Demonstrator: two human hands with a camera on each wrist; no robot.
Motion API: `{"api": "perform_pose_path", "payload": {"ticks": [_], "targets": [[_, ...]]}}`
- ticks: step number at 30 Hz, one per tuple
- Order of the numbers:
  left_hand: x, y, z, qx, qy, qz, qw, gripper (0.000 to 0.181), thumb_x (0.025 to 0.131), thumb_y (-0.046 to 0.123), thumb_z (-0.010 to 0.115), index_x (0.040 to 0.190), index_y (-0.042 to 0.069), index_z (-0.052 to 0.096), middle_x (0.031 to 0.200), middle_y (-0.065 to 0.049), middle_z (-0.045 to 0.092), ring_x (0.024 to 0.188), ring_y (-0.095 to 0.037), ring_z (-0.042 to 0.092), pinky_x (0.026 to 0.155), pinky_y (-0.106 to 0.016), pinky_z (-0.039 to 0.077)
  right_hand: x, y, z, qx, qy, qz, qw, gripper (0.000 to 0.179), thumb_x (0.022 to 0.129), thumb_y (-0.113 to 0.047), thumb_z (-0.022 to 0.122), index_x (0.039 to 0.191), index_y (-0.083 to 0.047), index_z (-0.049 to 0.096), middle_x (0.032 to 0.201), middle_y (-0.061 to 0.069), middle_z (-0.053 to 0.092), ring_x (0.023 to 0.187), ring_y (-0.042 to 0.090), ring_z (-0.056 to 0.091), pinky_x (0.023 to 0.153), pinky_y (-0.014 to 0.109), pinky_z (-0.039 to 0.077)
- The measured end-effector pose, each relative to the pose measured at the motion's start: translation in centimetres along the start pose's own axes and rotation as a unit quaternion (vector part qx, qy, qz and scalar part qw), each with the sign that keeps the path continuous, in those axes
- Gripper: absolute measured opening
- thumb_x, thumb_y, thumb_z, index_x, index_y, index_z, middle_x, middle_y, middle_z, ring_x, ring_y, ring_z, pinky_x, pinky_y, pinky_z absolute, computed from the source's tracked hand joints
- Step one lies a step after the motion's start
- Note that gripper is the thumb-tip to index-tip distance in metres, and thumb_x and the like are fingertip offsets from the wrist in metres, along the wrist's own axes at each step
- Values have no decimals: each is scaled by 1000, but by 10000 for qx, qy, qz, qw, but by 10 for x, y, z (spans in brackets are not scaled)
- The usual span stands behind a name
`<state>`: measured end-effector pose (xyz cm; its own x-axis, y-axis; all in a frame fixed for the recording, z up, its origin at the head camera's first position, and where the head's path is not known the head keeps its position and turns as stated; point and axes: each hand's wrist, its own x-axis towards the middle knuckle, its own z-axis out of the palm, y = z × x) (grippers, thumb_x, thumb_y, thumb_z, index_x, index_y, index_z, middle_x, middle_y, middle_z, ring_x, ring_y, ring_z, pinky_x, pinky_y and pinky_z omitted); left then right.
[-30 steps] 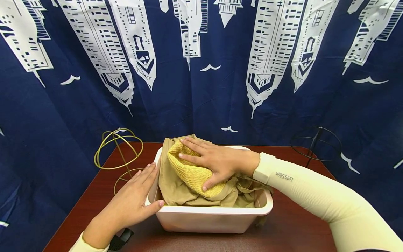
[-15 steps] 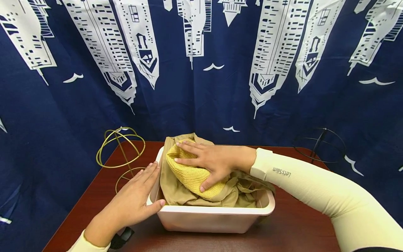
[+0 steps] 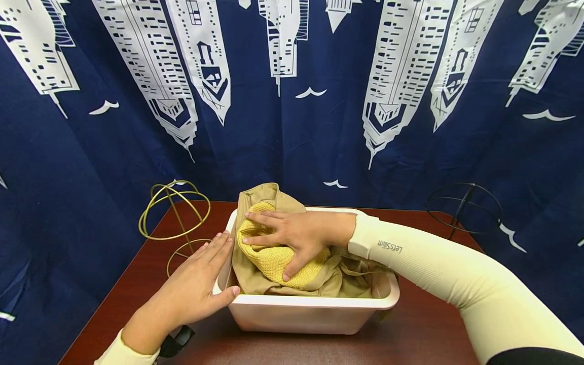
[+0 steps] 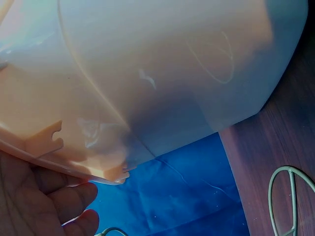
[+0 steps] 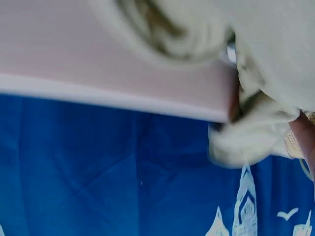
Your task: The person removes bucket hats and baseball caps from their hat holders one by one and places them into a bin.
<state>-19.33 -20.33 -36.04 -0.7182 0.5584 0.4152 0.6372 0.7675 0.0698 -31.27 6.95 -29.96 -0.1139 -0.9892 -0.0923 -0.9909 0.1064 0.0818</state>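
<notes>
A whitish plastic bin (image 3: 301,317) stands on the table, filled with tan fabric (image 3: 260,195) and a yellow knitted piece (image 3: 269,261) on top. My right hand (image 3: 301,238) lies spread over the yellow knit, fingers apart and pressing on it. Along the bin's left rim rests my left hand (image 3: 191,284), fingers straight, thumb over the front left corner. The left wrist view shows the bin's outer wall (image 4: 162,73) close up, with the left fingers (image 4: 74,199) at its rim. Only a sliver of the right hand (image 5: 306,140) shows in the right wrist view, beside the tan fabric (image 5: 246,140).
A yellow wire stand (image 3: 175,213) is at the left of the brown table (image 3: 424,304). A black wire stand (image 3: 463,210) stands at the right rear. Tan fabric hangs over the bin's right side. A navy curtain (image 3: 283,132) with white buildings hangs behind.
My right hand has slid left over the yellow knit. The tan fabric at the back left stands slightly higher. My left hand stays at the bin's rim.
</notes>
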Motion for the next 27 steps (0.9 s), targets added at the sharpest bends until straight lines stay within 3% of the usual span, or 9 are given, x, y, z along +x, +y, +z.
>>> {"api": "perform_pose_path", "payload": {"ticks": [7, 10, 14, 17, 22, 27], "targets": [[0, 0, -1, -4, -52, 5, 10000, 86, 88, 52, 62, 145, -9, 42, 154, -23, 36, 143, -33, 33, 113, -52, 31, 6, 1, 27, 125, -371, 180, 9991, 91, 87, -71, 53, 159, -24, 25, 166, 14, 3, 151, 31, 6, 121, 46, 12], [0, 0, -2, 18, -90, 15, 10000, 86, 88, 53, 62, 145, -8, 43, 154, -22, 37, 144, -32, 32, 113, -52, 31, 8, 2, 36, 588, -497, 463, 9960, 90, 87, -67, 57, 159, -25, 25, 165, 11, 8, 151, 26, 9, 120, 44, 14], [1, -1, -3, 66, -76, 15, 9999, 86, 87, 53, 63, 144, -9, 44, 153, -23, 37, 144, -33, 33, 114, -52, 30, 6, 3, 47, 1286, -731, 892, 9850, 90, 87, -65, 57, 160, -25, 22, 165, 7, 12, 149, 18, 14, 120, 40, 17], [2, 0, -3, 93, -45, 40, 9999, 86, 87, 52, 63, 144, -10, 43, 153, -24, 37, 143, -34, 34, 113, -53, 30, 3, 2, 50, 1450, -884, 1107, 9792, 90, 88, -67, 55, 160, -28, 19, 165, 5, 12, 149, 16, 15, 119, 39, 19], [0, 3, -2, 120, 13, 80, 9999, 86, 87, 51, 64, 143, -10, 44, 152, -25, 39, 142, -34, 36, 112, -54, 32, -1, -5, 31, 901, -963, 1117, 9849, 87, 88, -69, 54, 159, -29, 25, 164, 9, 18, 147, 22, 23, 117, 40, 25], [-1, 2, 0, 109, 28, 83, 9999, 86, 87, 51, 64, 143, -10, 44, 152, -25, 38, 142, -34, 36, 112, -54, 32, -13, -11, -16, 364, -683, 1017, 9918, 84, 89, -67, 57, 155, -19, 37, 157, 10, 35, 138, 25, 41, 113, 39, 34]]}}
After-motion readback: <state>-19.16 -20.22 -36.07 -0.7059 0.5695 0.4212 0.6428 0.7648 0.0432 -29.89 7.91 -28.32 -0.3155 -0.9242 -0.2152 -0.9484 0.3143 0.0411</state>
